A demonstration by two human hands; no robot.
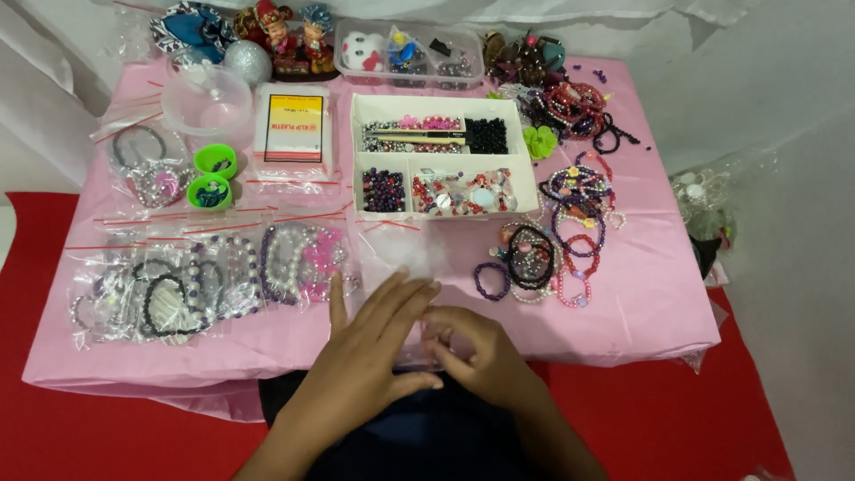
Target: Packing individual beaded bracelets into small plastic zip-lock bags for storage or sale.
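My left hand [365, 356] and my right hand [476, 352] meet at the near edge of the pink table [659, 294]. Between them is a small clear plastic bag [419, 267], hazy and hard to make out. The left hand's fingers lie stretched along the bag with the thumb underneath. The right hand's fingers are curled and pinch the bag's lower part. What the bag contains cannot be told. Just left of the hands lie several clear bags of bead bracelets [205, 285]. A pile of loose bracelets [543, 258] lies just right.
A white compartment tray [525, 151] of beads stands mid-table. Behind it are a clear box [410, 53], figurines [285, 40] and a silver ball [248, 61]. A clear bowl [207, 100], two green cups [214, 174] and a pack of bags [294, 134] sit left. Red floor [695, 419] surrounds the table.
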